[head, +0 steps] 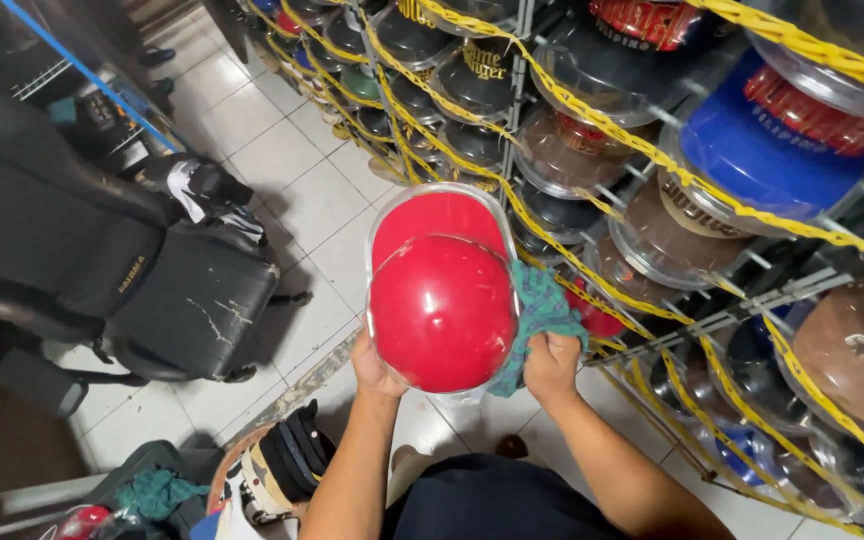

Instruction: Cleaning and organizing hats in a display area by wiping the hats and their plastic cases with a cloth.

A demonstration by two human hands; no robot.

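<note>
I hold a red cap (442,310) in its clear case (384,215) up in front of the rack (752,290). My left hand (372,368) has its grip closed on the case's lower left edge. My right hand (550,365) is clamped on a green cloth (542,310), pressing it against the case's right side. More cased caps (752,150) fill the rack behind yellow straps (592,120). A black chair (152,280) stands to my left on the tiled floor (292,180).
</note>
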